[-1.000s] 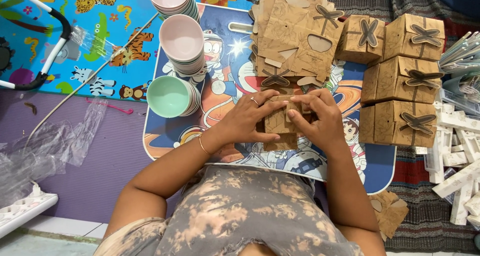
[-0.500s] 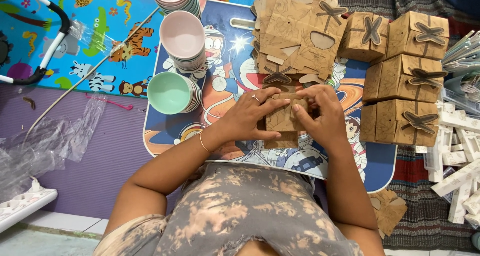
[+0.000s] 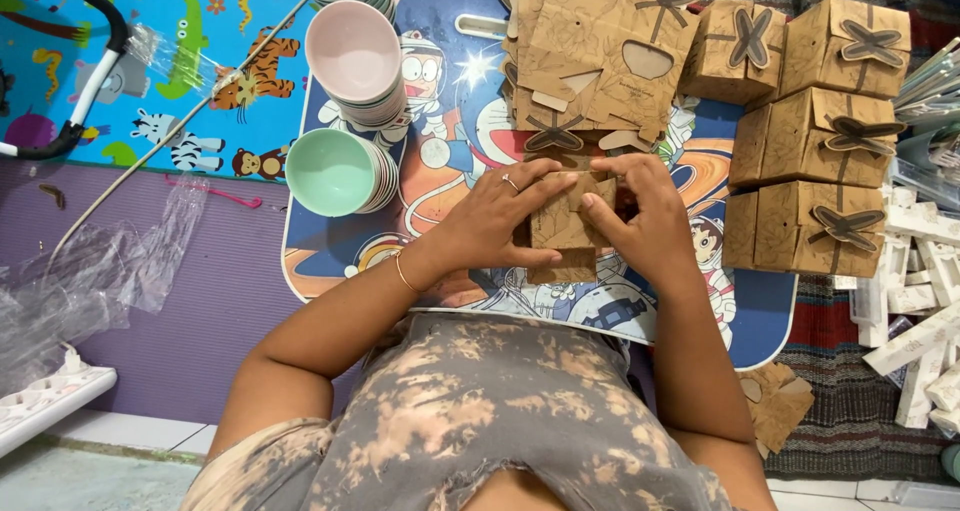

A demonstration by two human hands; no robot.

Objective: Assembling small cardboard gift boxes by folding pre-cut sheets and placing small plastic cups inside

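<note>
The left hand point(image 3: 495, 216) and the right hand point(image 3: 645, 221) both grip one small brown cardboard box point(image 3: 563, 233), fingers closed on its sides and thumbs pressing its upper flaps. The box sits at the middle of the surface point(image 3: 450, 51), a low cartoon-printed board, close to the person's body. Directly beyond the box lies a pile of flat unfolded box blanks point(image 3: 590, 41), with its near edge just beside the fingertips. To the right of the box, finished boxes with butterfly closures point(image 3: 815, 186) stand stacked in a block, near the right hand but not touching it. To the left of the box, well apart from the left hand, stands a stack of green bowls point(image 3: 335, 171); beyond it is a stack of pink bowls point(image 3: 355, 56). Further left of the box, off the surface, crumpled clear plastic film point(image 3: 90, 271) lies on the purple floor mat point(image 3: 210, 301). White strip pieces point(image 3: 925, 281) are heaped at the far right.
</note>
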